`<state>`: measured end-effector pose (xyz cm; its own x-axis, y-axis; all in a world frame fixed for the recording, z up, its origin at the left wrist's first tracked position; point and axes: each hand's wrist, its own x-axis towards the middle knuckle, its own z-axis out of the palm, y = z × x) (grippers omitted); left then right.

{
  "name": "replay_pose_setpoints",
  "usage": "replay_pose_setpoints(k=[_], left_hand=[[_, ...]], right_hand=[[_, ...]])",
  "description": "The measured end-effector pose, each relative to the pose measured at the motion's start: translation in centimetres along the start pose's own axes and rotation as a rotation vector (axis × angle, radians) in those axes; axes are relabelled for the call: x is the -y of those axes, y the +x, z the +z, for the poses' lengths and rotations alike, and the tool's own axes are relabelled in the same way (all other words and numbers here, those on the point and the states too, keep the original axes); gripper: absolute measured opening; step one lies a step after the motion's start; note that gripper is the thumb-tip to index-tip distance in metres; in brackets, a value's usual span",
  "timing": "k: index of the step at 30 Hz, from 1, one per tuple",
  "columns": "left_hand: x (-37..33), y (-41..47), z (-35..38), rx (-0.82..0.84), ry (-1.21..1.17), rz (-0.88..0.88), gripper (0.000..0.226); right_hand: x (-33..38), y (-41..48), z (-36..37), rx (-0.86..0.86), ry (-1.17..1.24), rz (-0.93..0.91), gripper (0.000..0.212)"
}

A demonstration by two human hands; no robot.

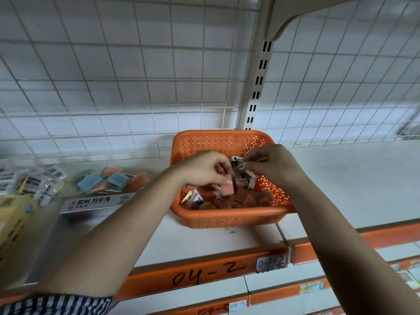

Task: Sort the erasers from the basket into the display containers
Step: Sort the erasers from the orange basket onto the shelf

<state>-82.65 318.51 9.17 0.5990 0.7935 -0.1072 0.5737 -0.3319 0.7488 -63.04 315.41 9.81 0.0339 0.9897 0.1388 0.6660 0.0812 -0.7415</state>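
From the head camera you face a white shop shelf (341, 178) backed by a wire grid panel (113, 76), with a slotted upright (258, 80) rising behind; the shelf's orange front strip (204, 272) carries the handwritten mark "04-2". An orange perforated basket (227, 218) sits on the shelf in the middle, against the grid; inside it lies a heap of small erasers (241, 197), mostly orange-pink, some in white printed sleeves. Both your hands are over the basket; your left hand (204, 170) is curled shut, and a pink eraser (228, 188) hangs just under its fingers, apparently gripped there; your right hand (272, 165) is pinched closed on a small wrapped eraser (242, 167) at its fingertips, close to the left hand's knuckles. To the left of the basket, a display container (97, 204) with a Korean label on its front holds blue and orange erasers (113, 181); further left lies a pile of packets in clear wrap (29, 183), blurred. A striped sleeve (56, 304) shows at your left arm, at the bottom edge.
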Motion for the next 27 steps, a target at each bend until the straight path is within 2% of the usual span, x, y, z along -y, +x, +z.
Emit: replay_pose_setpoints(k=[3,6,10,13,16,23,27], left_hand=[[-0.2,-0.7,-1.0,-0.245,-0.146,0.031,0.011],[-0.3,-1.4,-2.2,-0.404,-0.360,0.038,0.008],[-0.3,-2.5,-3.1,-0.482,-0.544,0.043,0.006],[-0.2,-3.4,-3.3,-0.491,-0.597,0.021,0.003],[0.2,-4.4,-3.5,-0.515,-0.612,0.037,0.003],[2.0,-8.3,-4.8,-0.573,-0.556,0.014,0.013],[3.9,-12.1,-7.1,-0.632,-0.500,-0.027,0.021]], right_hand=[[1.0,0.9,-0.3,0.109,-0.152,-0.053,0.013],[1.7,2.9,0.1,0.238,-0.376,-0.097,0.019],[1.9,4.4,2.5,0.406,-0.617,-0.145,0.029],[1.0,4.9,3.9,0.432,-0.718,-0.124,0.038],[0.1,4.8,4.5,0.382,-0.719,-0.097,0.034],[-0.2,4.8,4.0,0.406,-0.666,-0.111,0.015],[1.0,4.2,3.4,0.393,-0.584,-0.153,0.016]])
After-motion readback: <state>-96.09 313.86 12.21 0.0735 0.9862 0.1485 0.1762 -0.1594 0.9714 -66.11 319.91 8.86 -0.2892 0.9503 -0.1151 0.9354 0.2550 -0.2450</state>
